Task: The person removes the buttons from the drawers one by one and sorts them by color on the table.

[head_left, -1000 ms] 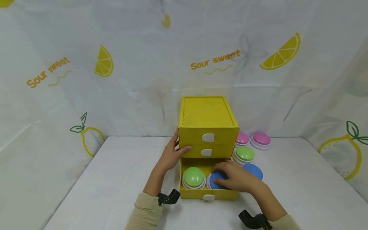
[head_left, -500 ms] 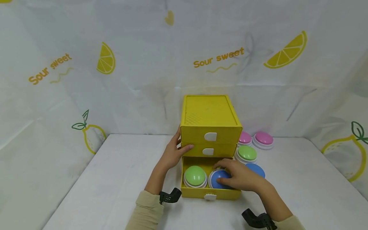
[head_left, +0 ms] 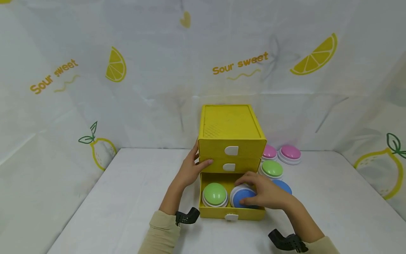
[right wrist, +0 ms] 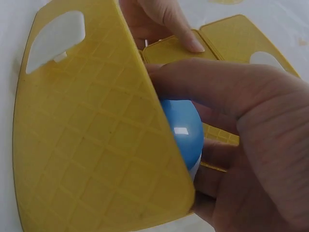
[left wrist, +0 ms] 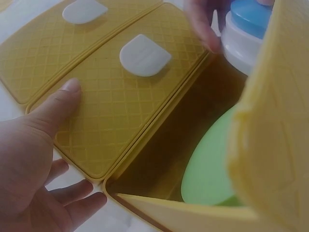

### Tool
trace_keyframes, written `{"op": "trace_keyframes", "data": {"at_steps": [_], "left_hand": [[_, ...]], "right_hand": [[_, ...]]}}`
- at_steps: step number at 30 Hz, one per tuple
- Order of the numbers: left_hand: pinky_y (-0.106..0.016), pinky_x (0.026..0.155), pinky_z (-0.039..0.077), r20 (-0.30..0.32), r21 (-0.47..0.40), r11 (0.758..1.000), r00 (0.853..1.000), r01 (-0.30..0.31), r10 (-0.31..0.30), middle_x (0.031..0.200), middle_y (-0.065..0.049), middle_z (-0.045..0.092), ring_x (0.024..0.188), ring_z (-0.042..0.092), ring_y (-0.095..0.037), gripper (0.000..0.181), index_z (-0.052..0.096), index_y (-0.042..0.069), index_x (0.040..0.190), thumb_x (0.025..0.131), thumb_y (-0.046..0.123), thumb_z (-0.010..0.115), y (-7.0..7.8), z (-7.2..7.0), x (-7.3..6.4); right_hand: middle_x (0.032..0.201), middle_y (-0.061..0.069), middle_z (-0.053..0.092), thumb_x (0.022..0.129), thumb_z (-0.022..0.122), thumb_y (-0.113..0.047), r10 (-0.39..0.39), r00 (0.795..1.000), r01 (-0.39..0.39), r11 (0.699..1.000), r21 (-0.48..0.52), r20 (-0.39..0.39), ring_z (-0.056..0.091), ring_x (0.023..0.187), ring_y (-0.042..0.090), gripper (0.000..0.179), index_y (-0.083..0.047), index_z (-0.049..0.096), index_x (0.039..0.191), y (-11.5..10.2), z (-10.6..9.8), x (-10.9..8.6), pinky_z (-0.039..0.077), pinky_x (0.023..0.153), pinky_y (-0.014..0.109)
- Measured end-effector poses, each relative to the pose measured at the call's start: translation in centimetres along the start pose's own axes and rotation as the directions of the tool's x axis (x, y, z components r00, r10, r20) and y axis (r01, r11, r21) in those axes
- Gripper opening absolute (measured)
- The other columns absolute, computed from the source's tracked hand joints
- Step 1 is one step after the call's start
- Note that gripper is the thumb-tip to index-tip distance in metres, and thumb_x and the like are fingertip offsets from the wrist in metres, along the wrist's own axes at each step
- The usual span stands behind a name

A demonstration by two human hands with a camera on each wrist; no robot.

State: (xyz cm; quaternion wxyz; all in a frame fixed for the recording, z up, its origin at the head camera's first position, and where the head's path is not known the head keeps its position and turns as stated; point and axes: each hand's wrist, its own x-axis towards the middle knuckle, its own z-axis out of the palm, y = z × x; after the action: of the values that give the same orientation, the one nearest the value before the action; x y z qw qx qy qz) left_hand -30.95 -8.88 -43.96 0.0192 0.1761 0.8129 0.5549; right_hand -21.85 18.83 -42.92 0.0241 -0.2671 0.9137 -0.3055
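A yellow drawer cabinet (head_left: 233, 121) stands on the white table with its bottom drawer (head_left: 213, 212) pulled out. My left hand (head_left: 189, 170) rests against the cabinet's left side, its thumb laid on the middle drawer's front. In the left wrist view those fingers lie loosely along the edge. With my right hand (head_left: 268, 192) I grip a blue dome push button (head_left: 242, 198) with a white base at the drawer's right side; it tilts toward the front. Beside it, a green dome push button (head_left: 214, 193) sits in the left half. The right wrist view hides part of the blue one behind the drawer front (right wrist: 101, 130).
Right of the cabinet are two pink push buttons (head_left: 290, 152), a green push button (head_left: 272, 169) and another blue one (head_left: 282, 186), partly behind my right hand. A white cloth with lemon prints (head_left: 152, 81) hangs behind the table.
The blue push button in my right hand has tipped, its back edge rising so more white base shows. My right hand has lifted slightly; my left hand keeps its place on the cabinet.
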Motion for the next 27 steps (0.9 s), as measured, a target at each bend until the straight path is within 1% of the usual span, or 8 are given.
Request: {"op": "trace_keyframes", "data": {"at_steps": [5,8,12,17,19,23,25,27], "left_hand": [[-0.060,0.117,0.038,0.002,0.003,1.000,1.000,-0.008,0.008,0.170,0.001,0.021,0.152,0.033,-0.038,0.094,0.008,0.048,0.160,0.091,0.051,0.071,-0.02,-0.05,0.09],[-0.060,0.117,0.038,-0.001,0.002,1.000,1.000,-0.009,0.009,0.170,0.001,0.021,0.152,0.033,-0.038,0.093,0.008,0.049,0.159,0.091,0.051,0.071,-0.06,-0.08,0.10],[-0.059,0.116,0.039,-0.006,0.002,1.000,1.000,-0.008,0.008,0.169,0.001,0.022,0.151,0.034,-0.037,0.093,0.008,0.049,0.159,0.091,0.050,0.072,-0.07,-0.11,0.07],[-0.059,0.117,0.039,0.001,0.006,1.000,1.000,-0.006,0.006,0.170,0.001,0.022,0.152,0.033,-0.037,0.093,0.008,0.048,0.159,0.092,0.050,0.071,0.02,-0.09,0.00],[-0.059,0.117,0.038,0.003,0.006,1.000,1.000,-0.005,0.005,0.170,0.001,0.022,0.152,0.033,-0.037,0.093,0.008,0.048,0.160,0.092,0.050,0.071,0.04,-0.08,-0.03],[-0.059,0.117,0.038,0.002,0.003,1.000,1.000,-0.004,0.004,0.169,0.001,0.022,0.152,0.033,-0.037,0.093,0.008,0.047,0.160,0.092,0.050,0.071,0.05,-0.06,-0.05],[-0.059,0.117,0.038,0.003,0.001,1.000,1.000,-0.007,0.007,0.169,0.001,0.023,0.152,0.033,-0.038,0.093,0.008,0.047,0.160,0.092,0.050,0.071,0.04,-0.06,-0.02],[-0.059,0.117,0.038,0.004,0.000,1.000,1.000,-0.009,0.009,0.169,0.001,0.023,0.152,0.033,-0.038,0.093,0.008,0.047,0.160,0.092,0.050,0.071,0.04,-0.07,-0.06]], "right_hand": [[0.117,-0.001,0.071,0.086,0.079,-0.039,0.026,0.998,-0.027,0.999,0.029,0.051,0.062,0.101,0.014,0.042,-0.018,0.069,0.121,-0.07,-0.09,0.03,0.056,0.085,0.029],[0.116,-0.001,0.071,0.086,0.079,-0.039,0.027,0.998,-0.029,0.999,0.041,0.062,0.062,0.099,0.012,0.042,-0.019,0.068,0.121,-0.13,-0.10,0.09,0.055,0.084,0.027],[0.114,-0.002,0.070,0.083,0.081,-0.036,0.026,0.999,-0.028,0.997,0.070,0.034,0.061,0.099,0.013,0.039,-0.020,0.069,0.117,-0.16,-0.06,0.13,0.055,0.082,0.026],[0.112,0.002,0.070,0.083,0.082,-0.031,0.047,0.998,-0.041,0.984,0.172,-0.031,0.059,0.100,0.018,0.036,-0.020,0.069,0.114,0.12,-0.05,-0.07,0.056,0.079,0.025],[0.112,0.003,0.069,0.084,0.081,-0.030,0.064,0.997,-0.052,0.975,0.216,-0.046,0.060,0.100,0.019,0.036,-0.019,0.068,0.115,0.30,-0.12,-0.14,0.056,0.080,0.026],[0.114,0.006,0.069,0.086,0.080,-0.027,0.090,0.995,-0.073,0.955,0.289,-0.049,0.062,0.102,0.020,0.038,-0.014,0.067,0.119,0.65,-0.33,-0.22,0.056,0.084,0.026],[0.115,0.008,0.070,0.087,0.079,-0.025,0.091,0.994,-0.069,0.947,0.313,-0.056,0.064,0.102,0.020,0.038,-0.012,0.067,0.120,0.77,-0.49,-0.26,0.057,0.085,0.026],[0.115,0.010,0.070,0.087,0.078,-0.023,0.082,0.995,-0.056,0.944,0.324,-0.065,0.065,0.102,0.019,0.038,-0.010,0.066,0.121,0.80,-0.78,-0.34,0.059,0.085,0.030]]}}
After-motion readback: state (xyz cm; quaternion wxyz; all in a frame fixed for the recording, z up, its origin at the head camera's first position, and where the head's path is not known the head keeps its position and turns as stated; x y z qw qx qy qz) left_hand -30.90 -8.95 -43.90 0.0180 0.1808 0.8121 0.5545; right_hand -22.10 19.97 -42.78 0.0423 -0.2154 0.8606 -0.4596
